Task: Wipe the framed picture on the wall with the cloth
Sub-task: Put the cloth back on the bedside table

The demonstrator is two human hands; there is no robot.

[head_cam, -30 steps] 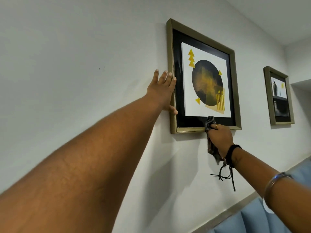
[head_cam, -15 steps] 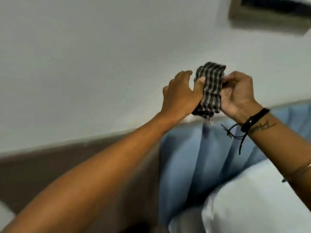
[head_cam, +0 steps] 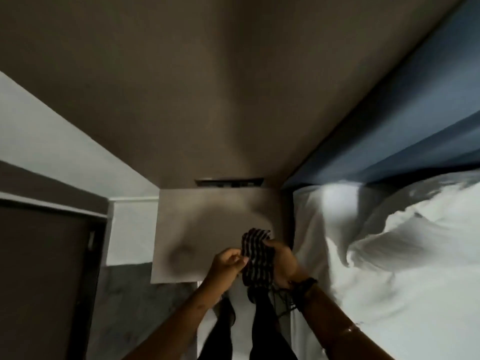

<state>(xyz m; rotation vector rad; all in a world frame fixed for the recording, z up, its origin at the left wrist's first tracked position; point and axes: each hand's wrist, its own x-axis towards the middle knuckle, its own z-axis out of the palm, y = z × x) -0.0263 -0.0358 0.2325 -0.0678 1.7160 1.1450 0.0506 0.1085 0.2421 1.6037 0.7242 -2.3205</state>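
I am looking steeply down and the framed picture is out of view. A black-and-white checked cloth (head_cam: pixel 255 255), folded into a narrow strip, is held upright between both hands in front of my body. My left hand (head_cam: pixel 226 263) pinches its left edge with the fingers curled. My right hand (head_cam: pixel 281 261), with a black cord bracelet at the wrist, grips the cloth's right side and back. The cloth's lower end hangs over my dark trouser legs (head_cam: pixel 259 328).
A small brown bedside table (head_cam: pixel 202 229) stands just ahead of my hands. A bed with rumpled white bedding (head_cam: pixel 389 255) and a blue headboard (head_cam: pixel 389 126) fills the right. A dark door (head_cam: pixel 44 268) is on the left, grey floor (head_cam: pixel 124 307) below.
My hands left the picture frame and came together on the cloth. My view dropped from the wall down to the bedside table, bed and floor.
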